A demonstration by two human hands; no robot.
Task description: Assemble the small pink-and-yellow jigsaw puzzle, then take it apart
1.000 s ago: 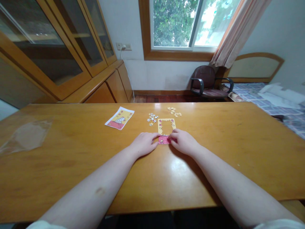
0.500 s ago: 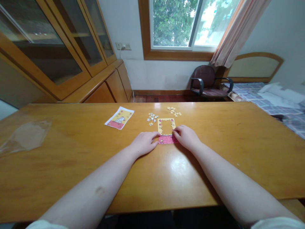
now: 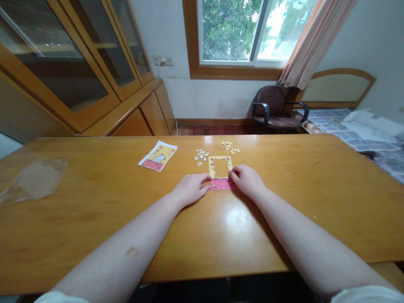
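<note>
Flanking puzzle, left hand, right hand (touching)

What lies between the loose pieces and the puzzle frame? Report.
Nothing visible: the loose pieces lie on bare table just beyond the puzzle frame; left hand and right hand touch its near end.

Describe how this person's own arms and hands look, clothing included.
Both arms are bare from short white sleeves, the left sleeve and the right sleeve, which show only at the bottom edge. The left hand and right hand wear no gloves, and no ring, watch or bracelet shows. A small mark sits on the left forearm.
</note>
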